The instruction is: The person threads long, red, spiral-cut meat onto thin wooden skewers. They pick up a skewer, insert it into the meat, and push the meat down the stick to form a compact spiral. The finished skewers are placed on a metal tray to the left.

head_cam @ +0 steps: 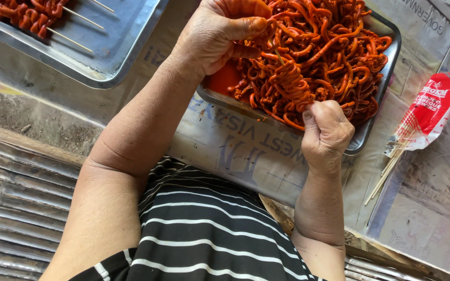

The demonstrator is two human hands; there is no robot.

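Note:
A metal tray (386, 67) holds a heap of orange-red marinated meat strips (334, 47). My left hand (220, 34) pinches a strip at the tip of a thin wooden skewer (276, 52) over the tray. My right hand (326, 132) is closed around the skewer's lower end, at the tray's near rim. A bunched run of strips (292, 86) is threaded on the skewer between the two hands.
A second metal tray (115, 52) at top left carries finished skewers (24, 15) with bare stick ends. A red-and-white packet of bamboo skewers (425, 112) lies right of the tray, sticks poking out. Printed paper covers the table. Corrugated metal lies at lower left.

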